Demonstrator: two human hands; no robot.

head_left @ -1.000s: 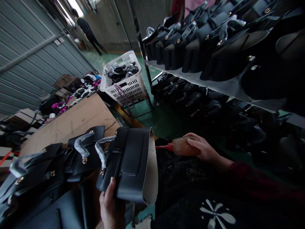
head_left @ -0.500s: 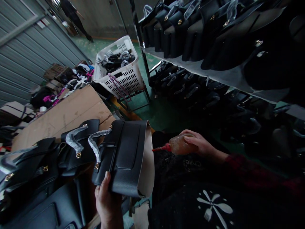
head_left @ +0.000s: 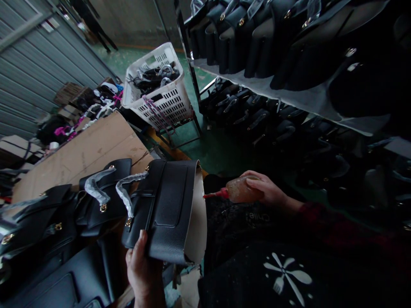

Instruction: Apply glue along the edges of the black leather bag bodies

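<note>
My left hand grips a black handbag at its lower left corner, thumb on top and the other fingers hidden beneath. The bag lies tilted on its side, its open end with a pale lining facing right. A handle wrapped in clear plastic hangs at its left, fixed with gold fittings. My right hand is closed round a squeeze bottle of amber liquid with a red nozzle. The nozzle tip points left, at the edge of the bag's opening; whether it touches I cannot tell.
More black handbags lie left on a cardboard-covered table. A white plastic basket holding dark items stands on a frame beyond it. On the right, a rack shelf carries rows of bags. Another person is at the far left.
The nozzle tip has shifted slightly up and left along with the bag in view. Both hands keep their hold. The person in the background has moved a little left.
</note>
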